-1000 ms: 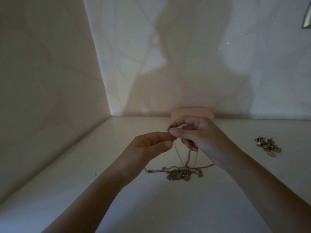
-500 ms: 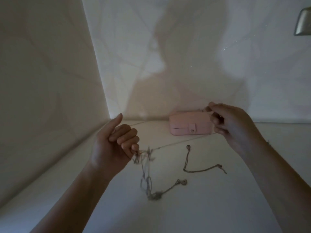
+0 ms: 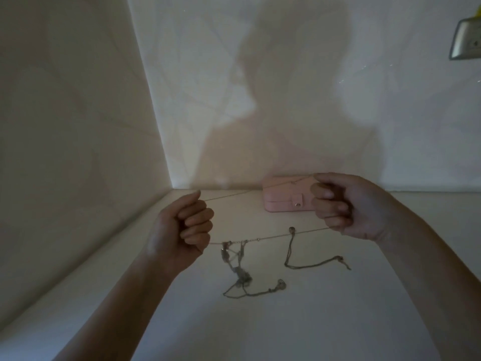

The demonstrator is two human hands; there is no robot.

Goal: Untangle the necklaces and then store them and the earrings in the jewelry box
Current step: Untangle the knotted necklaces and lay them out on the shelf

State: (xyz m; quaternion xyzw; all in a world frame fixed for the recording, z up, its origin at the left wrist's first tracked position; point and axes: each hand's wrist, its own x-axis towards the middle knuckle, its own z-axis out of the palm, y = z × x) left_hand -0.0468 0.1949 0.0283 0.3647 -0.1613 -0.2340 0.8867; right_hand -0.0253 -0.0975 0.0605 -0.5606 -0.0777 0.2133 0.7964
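The tangle (image 3: 238,274) of necklaces hangs below and between the hands, its ends trailing on the table (image 3: 312,321). The left hand (image 3: 182,225) and right hand (image 3: 346,204) are fists, each gripping a thin chain (image 3: 270,237) stretched taut between them. The closed box (image 3: 286,199) sits just behind the right hand.

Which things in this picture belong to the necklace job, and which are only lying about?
For the job: thin chain, held taut between left hand and right hand; tangled necklaces hanging from it; dark cord necklace hanging over it; closed pink jewelry box.
Only there: metal wall plate; table. No earrings in view.
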